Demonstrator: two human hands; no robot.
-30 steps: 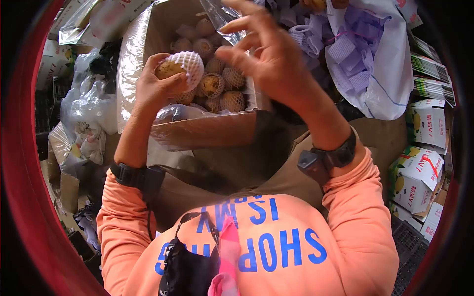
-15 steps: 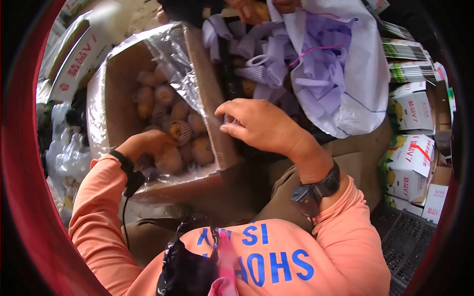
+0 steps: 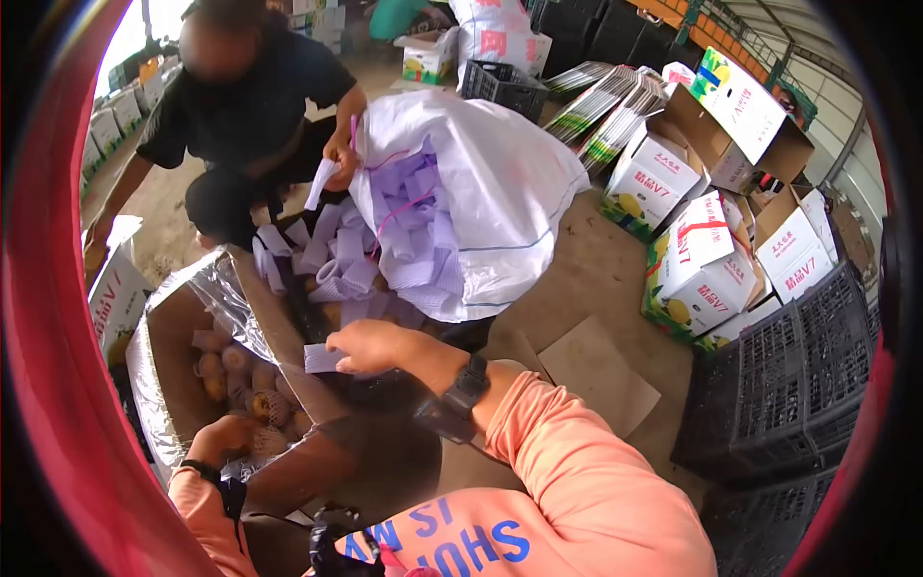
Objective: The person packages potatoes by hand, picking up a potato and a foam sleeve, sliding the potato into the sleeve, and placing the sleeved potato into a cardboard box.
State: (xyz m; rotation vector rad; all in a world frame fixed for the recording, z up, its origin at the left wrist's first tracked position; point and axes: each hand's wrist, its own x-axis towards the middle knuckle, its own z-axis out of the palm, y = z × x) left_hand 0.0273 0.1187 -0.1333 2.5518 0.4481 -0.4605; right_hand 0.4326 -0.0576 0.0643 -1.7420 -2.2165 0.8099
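My left hand (image 3: 221, 439) reaches into a plastic-lined cardboard box (image 3: 163, 337) at the lower left; its fingers are partly hidden against the fruit. Several yellow-orange fruits (image 3: 237, 361) lie in the box, some wrapped in foam net sleeves. Outside the box's right wall, my right hand (image 3: 370, 346) pinches a white foam net sleeve (image 3: 322, 359) between thumb and fingers. Beyond it, loose foam net sleeves (image 3: 341, 252) are heaped beside a big white woven sack (image 3: 510, 212), its mouth open and more sleeves inside.
Across from me crouches a person in dark clothes (image 3: 240, 106), one hand holding a sleeve. Printed cartons (image 3: 707, 269) and black plastic crates (image 3: 769, 385) stand on the right. Flat cardboard (image 3: 601, 375) lies on the floor. Folded cartons (image 3: 606, 106) are stacked farther back.
My view has tilted up and turned right, bringing the crouching person and right-hand cartons into sight. A foam sleeve now shows clearly in my right hand; my left hand stays inside the box.
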